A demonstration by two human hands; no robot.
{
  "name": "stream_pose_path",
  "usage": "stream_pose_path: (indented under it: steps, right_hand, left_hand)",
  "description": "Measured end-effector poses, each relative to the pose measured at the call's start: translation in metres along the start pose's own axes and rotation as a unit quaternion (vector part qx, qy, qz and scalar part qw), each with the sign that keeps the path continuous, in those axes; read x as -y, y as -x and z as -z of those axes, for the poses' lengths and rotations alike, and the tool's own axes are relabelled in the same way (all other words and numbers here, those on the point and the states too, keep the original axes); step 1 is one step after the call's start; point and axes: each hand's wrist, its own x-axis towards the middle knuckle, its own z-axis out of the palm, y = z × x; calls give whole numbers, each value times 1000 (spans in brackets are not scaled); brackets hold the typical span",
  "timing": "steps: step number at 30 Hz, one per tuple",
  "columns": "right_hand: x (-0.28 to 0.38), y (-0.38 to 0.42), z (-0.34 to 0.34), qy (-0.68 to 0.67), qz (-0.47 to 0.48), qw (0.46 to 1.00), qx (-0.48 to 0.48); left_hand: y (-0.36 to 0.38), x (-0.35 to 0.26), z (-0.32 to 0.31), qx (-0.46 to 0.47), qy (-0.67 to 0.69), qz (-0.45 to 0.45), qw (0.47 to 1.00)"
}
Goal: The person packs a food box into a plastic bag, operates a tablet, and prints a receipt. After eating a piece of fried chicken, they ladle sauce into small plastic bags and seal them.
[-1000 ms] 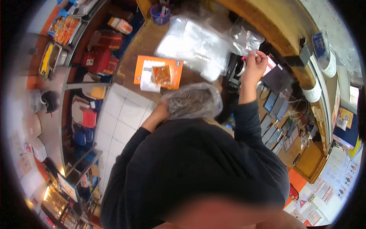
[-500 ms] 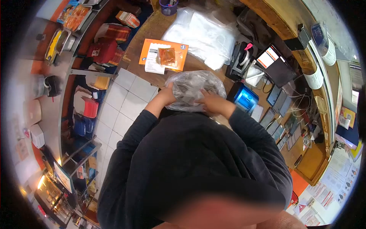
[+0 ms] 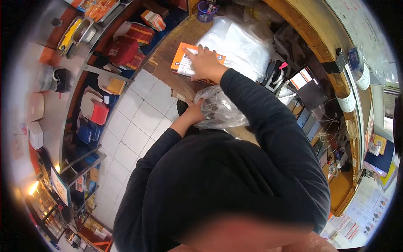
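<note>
A clear plastic bag (image 3: pixel 222 110) lies crumpled at the near edge of the wooden counter. My left hand (image 3: pixel 194 114) grips its left side, fingers closed on the film. Farther out, my right hand (image 3: pixel 206 64) rests over an orange box (image 3: pixel 177 59), its fingers spread across the top. Part of a white paper slip (image 3: pixel 184 67) shows on the box beside my fingers. The sachet seen on the box earlier is hidden under this hand.
A stack of clear plastic bags (image 3: pixel 239 42) lies behind the box, near a purple pen cup (image 3: pixel 206 11). To the right are a dark tablet-like device (image 3: pixel 308 88) and tangled cables. White floor tiles (image 3: pixel 134 113) and stocked shelves lie left.
My right hand has left the plastic bag and moved forward onto the orange box, covering the sachet. My left hand stays on the bag. The view has shifted slightly.
</note>
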Motion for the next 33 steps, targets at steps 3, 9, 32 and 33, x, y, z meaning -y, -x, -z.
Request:
stream_pose_path:
  steps: [3, 9, 32, 33]
  right_hand:
    - [-5, 0, 8, -4, -39, 999, 38]
    - [-66, -7, 34, -27, -121, 992, -5]
    - [-7, 21, 6, -65, -6, 995, -72]
    - [0, 38, 22, -53, 12, 992, -110]
  left_hand:
    - [5, -1, 0, -9, -5, -9, 1000]
    - [8, 7, 3, 15, 5, -18, 1000]
    - [-3, -10, 29, 72, -29, 49, 996]
    - [-7, -5, 26, 75, -27, 50, 996]
